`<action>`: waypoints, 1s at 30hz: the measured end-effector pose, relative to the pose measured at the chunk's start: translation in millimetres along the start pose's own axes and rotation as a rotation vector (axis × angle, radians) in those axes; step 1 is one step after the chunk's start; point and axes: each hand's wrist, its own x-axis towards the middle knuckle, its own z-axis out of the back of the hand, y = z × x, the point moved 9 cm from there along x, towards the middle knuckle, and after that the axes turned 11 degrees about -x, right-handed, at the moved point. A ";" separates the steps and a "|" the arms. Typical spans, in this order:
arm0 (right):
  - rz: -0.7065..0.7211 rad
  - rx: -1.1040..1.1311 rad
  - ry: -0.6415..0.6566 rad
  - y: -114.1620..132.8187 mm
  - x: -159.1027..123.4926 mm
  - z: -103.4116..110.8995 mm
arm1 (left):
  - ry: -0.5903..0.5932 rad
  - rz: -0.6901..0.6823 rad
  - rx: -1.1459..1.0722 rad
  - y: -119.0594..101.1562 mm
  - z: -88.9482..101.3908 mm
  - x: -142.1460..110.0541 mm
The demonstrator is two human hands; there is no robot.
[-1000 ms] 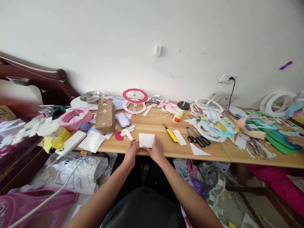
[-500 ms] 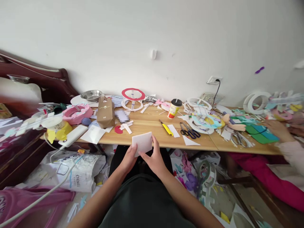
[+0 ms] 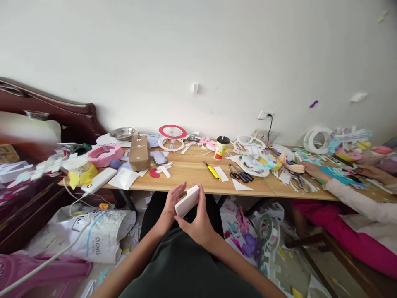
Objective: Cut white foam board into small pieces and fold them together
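Observation:
Above my lap, just in front of the table edge, is a thick white rectangular slab [image 3: 187, 201]; whether it is foam or stacked paper I cannot tell. My right hand [image 3: 201, 221] grips it between the thumb at its lower end and the fingers at its upper right end. The slab is tilted, with one long narrow side showing. My left hand [image 3: 170, 209] is beside its left side, fingers stretched out and raised; the palm may be touching it. Nearest on the table are a yellow utility knife [image 3: 213, 171], a white paper strip [image 3: 221, 174] and dark-handled scissors [image 3: 243, 175].
A yellow and red cup [image 3: 220, 149] with a black lid stands behind the knife. At left are a brown box [image 3: 139, 154], a pink ring [image 3: 105, 155] and a white power strip [image 3: 99, 180]. A co-worker's hands [image 3: 313, 170] work at the right. Scraps and bags litter the floor.
The white slab has turned from showing its broad face to a narrow side. My left fingers have come off its face and straightened. The co-worker's arms have come further into view.

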 end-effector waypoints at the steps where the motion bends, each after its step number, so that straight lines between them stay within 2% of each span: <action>1: 0.027 0.006 0.012 4.5 -0.5 -0.2 | 0.028 0.003 -0.005 -3.3 -2.1 -0.3; 7: 0.121 -0.013 0.063 16.7 -1.2 2.2 | 0.134 0.081 0.043 -19.6 -12.1 -1.0; 16: 0.120 -0.032 0.165 3.1 -7.4 -0.4 | 0.312 0.085 0.211 -28.5 -26.8 -4.3; 22: 0.168 0.016 0.063 0.5 -4.5 8.2 | 0.388 0.060 0.434 -26.3 -35.6 -8.5; 30: 0.086 0.005 -0.097 -12.3 -1.2 18.4 | 0.351 0.023 0.596 -19.5 -49.2 -10.3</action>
